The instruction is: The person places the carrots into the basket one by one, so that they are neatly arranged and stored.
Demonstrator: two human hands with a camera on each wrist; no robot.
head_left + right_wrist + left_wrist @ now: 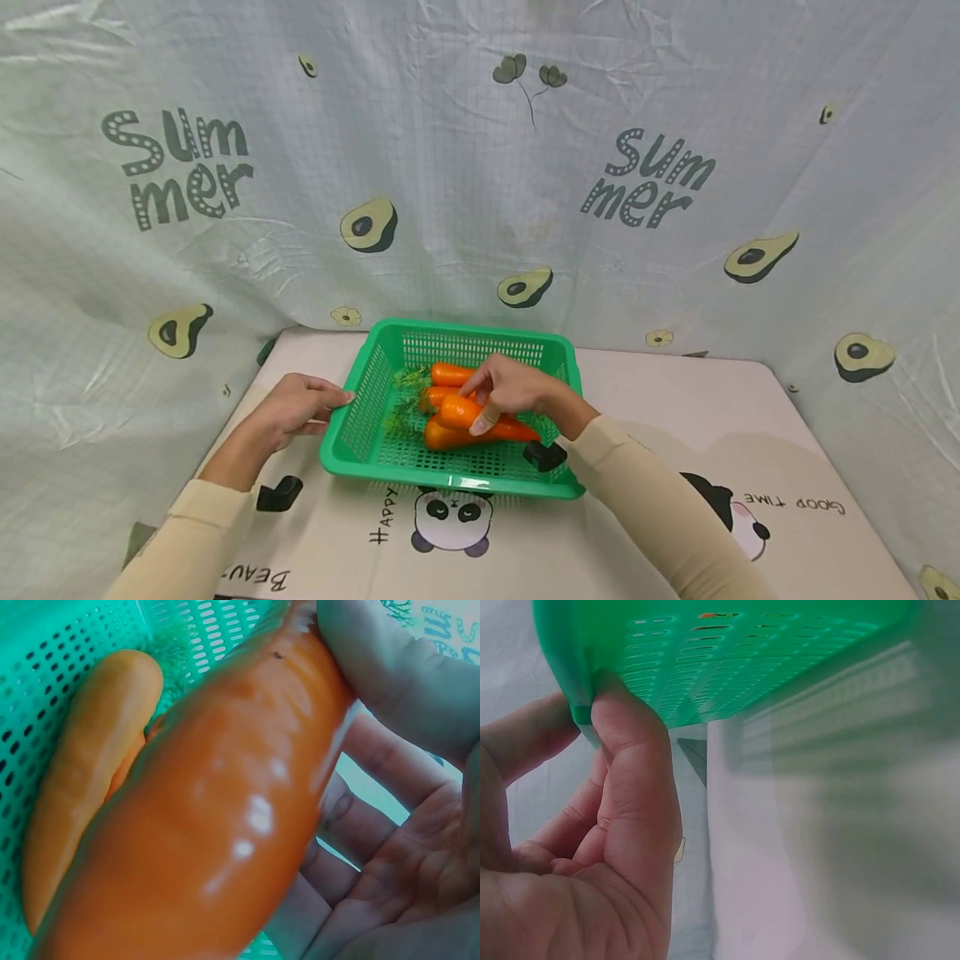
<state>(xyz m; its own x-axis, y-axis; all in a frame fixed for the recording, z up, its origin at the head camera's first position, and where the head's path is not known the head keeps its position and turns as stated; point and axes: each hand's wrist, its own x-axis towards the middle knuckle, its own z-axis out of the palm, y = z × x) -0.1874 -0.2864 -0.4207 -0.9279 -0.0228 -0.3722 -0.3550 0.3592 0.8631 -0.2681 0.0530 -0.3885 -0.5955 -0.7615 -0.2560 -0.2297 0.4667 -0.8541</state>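
Note:
A green slotted plastic basket (517,483) stands on the table and holds several orange carrots with feathery green tops. My left hand (296,408) pinches its left rim; in the left wrist view the thumb and a finger (634,772) lie on either side of the basket's edge (562,652). Inside the basket, my right hand (513,387) grips a shiny carrot (457,411) that lies above the others. That carrot fills much of the right wrist view, with another carrot (94,757) behind it against the basket wall. Part of the pile is hidden by my right hand.
The pale table (690,417) carries panda drawings and printed words. Behind it and at both sides hangs a light curtain (450,167) with avocado and lettering prints, close to the basket's far rim. Black wrist devices (280,493) show near both sleeves.

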